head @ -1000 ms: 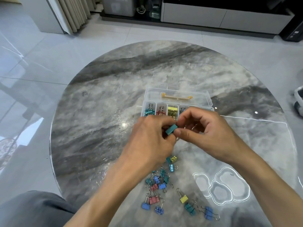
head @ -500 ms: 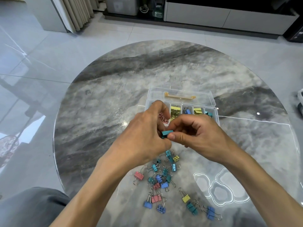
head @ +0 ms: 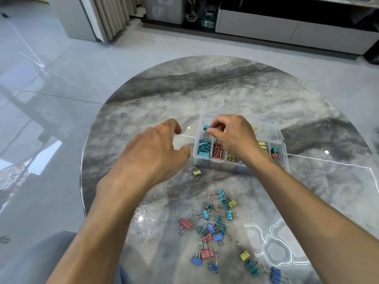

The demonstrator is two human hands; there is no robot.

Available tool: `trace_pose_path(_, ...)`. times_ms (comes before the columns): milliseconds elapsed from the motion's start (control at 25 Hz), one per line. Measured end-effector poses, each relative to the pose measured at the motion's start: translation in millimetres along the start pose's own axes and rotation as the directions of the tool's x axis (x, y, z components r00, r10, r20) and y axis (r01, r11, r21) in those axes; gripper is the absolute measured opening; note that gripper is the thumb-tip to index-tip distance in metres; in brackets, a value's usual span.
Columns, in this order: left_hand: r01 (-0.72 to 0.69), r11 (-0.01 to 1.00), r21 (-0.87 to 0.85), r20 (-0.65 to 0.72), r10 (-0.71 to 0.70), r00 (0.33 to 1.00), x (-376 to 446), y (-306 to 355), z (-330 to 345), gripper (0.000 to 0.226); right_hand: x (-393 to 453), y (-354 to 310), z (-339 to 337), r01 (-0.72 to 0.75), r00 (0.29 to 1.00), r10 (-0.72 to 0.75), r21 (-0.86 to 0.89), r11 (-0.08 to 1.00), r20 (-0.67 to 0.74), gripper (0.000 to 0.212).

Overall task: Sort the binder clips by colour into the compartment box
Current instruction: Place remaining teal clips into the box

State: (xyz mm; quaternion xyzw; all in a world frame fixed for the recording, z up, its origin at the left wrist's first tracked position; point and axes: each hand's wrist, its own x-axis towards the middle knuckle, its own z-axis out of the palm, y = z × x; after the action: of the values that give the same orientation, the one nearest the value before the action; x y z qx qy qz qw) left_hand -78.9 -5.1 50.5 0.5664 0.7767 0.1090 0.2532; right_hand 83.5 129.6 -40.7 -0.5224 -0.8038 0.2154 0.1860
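Pinching a teal metal clip [head: 207, 127], right hand [head: 231, 138] hovers over clear plastic box [head: 242, 167].

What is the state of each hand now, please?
Left hand: open, fingers loosely curled, holding nothing.
Right hand: pinching a teal binder clip above the compartment box.

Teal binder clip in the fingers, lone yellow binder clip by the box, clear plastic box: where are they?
Teal binder clip [head: 207, 127], head view, its body.
Lone yellow binder clip [head: 197, 172], head view, its body.
Clear plastic compartment box [head: 217, 163], head view, front wall.
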Motion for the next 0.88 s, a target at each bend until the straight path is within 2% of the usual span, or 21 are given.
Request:
trace_pose_path(80,-0.003,1.000,0.016,0.001,0.003,1.000,1,-1,-2,0.046,2,1,10,0.051,0.997,-0.042,-0.145,0.988,0.060,0.018)
trace_pose_path(280,-0.023,0.998,0.056,0.048,0.020,0.999,2,-1,-1,0.046,10,-1,17,0.165,0.980,-0.111,-0.357,0.919,0.167,0.019)
trace_pose_path(400,-0.033,0.997,0.075,0.068,0.028,0.997,3,-2,0,0.047,8,-2,19,0.212,0.971,-0.143,-0.413,0.886,0.192,0.019)
trace_pose_path(520,-0.050,0.993,0.110,0.095,0.040,0.995,4,0,2,0.048,-4,-4,14,0.207,0.970,-0.137,-0.393,0.896,0.200,0.024)
trace_pose_path(640,-0.063,0.994,0.092,0.099,0.054,0.994,3,8,0,0.046,-39,-6,-4,0.167,0.986,-0.157,-0.238,0.957,0.059,0.026)
trace_pose_path(680,-0.062,0.994,0.088,0.089,0.054,0.995,2,8,1,0.045,-58,-3,-8,0.139,0.990,-0.131,-0.172,0.975,0.059,0.025)
trace_pose_path(800,-0.066,0.992,0.107,0.108,0.055,0.993,2,10,8,0.039,-116,7,-1,-0.040,0.969,0.055,-0.070,0.997,0.240,0.020)
trace_pose_path(880,-0.076,0.991,0.113,0.124,0.062,0.990,0,11,13,0.037,-131,17,20,-0.102,0.941,0.142,-0.140,0.985,0.309,0.024)
